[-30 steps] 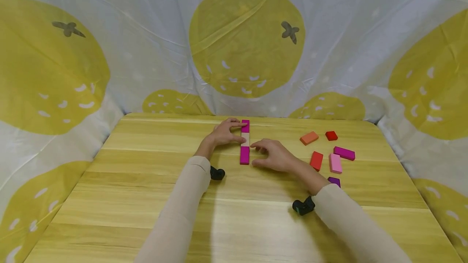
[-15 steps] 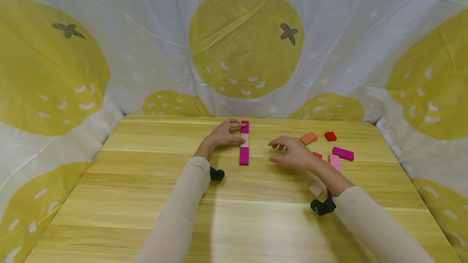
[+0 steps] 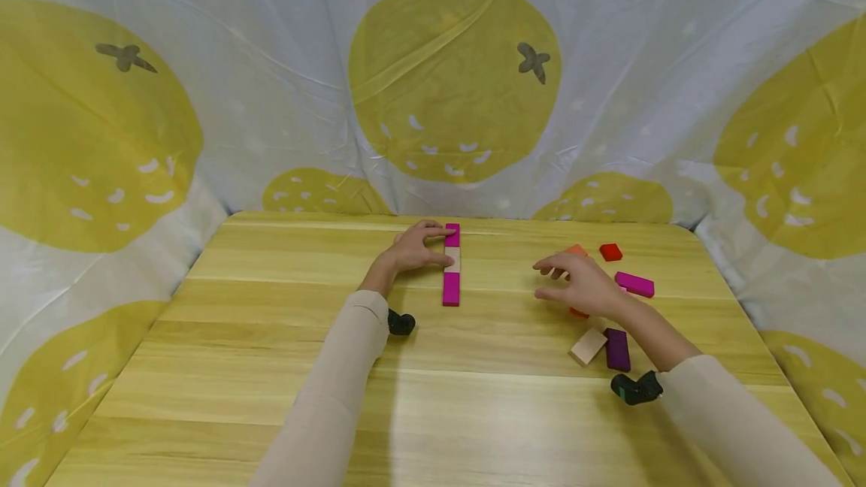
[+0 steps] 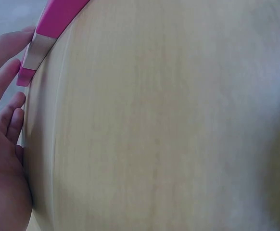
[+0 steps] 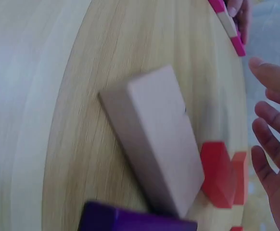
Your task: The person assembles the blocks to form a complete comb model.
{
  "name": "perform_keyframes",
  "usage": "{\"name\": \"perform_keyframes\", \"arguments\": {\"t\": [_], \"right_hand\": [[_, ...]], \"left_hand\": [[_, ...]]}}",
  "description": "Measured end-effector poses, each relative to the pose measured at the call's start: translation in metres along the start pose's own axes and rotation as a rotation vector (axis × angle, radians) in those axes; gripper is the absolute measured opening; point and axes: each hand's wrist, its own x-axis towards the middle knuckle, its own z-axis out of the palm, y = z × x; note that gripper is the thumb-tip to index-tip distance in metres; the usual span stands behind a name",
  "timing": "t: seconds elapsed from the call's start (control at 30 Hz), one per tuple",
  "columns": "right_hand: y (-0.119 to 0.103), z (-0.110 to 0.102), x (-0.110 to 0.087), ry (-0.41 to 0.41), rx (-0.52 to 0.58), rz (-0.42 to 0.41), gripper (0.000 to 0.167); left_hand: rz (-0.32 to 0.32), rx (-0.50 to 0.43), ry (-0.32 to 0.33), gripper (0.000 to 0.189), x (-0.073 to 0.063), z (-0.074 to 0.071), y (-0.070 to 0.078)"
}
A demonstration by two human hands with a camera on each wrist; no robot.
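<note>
Three blocks stand in a straight row on the wooden table [image 3: 271, 322]: a magenta block [image 3: 451, 291] nearest, a plain wood block [image 3: 455, 255] in the middle, and another magenta block [image 3: 452, 240] farthest. At the row's left side, my left hand [image 3: 409, 248] touches it, thumb at the plain block and index finger at the far magenta one. My right hand [image 3: 580, 284] hovers to the right with fingers spread and holds nothing. Beneath it, an orange block [image 3: 576, 249] and a red block [image 5: 218, 174] are partly hidden in the head view.
Loose blocks lie around my right hand: a small red one [image 3: 611, 252], a magenta one [image 3: 634, 284], a plain wood one [image 3: 588, 346] and a dark purple one [image 3: 617, 349]. Behind the table hangs a fruit-patterned cloth [image 3: 291, 96].
My right hand has moved from beside the row rightward over the loose blocks, uncovering the plain and purple ones. My left hand and the row have stayed in place.
</note>
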Motion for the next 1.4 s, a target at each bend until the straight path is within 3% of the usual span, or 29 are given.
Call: {"name": "perform_keyframes", "arguments": {"t": [0.4, 0.57, 1.0, 1.4], "right_hand": [[0.028, -0.030, -0.025, 0.070, -0.027, 0.130, 0.040], [0.040, -0.042, -0.032, 0.097, -0.043, 0.180, 0.045], [0.076, -0.069, -0.032, 0.142, -0.083, 0.287, 0.048], [0.104, -0.063, -0.031, 0.111, -0.082, 0.333, 0.058]], "left_hand": [[0.000, 0.012, 0.005, 0.072, 0.000, 0.001, 0.000], [-0.009, 0.005, 0.000, 0.072, 0.000, 0.002, -0.001], [-0.015, 0.015, 0.004, 0.073, 0.004, 0.000, -0.001], [-0.020, 0.017, 0.001, 0.074, 0.002, 0.000, -0.002]]}}
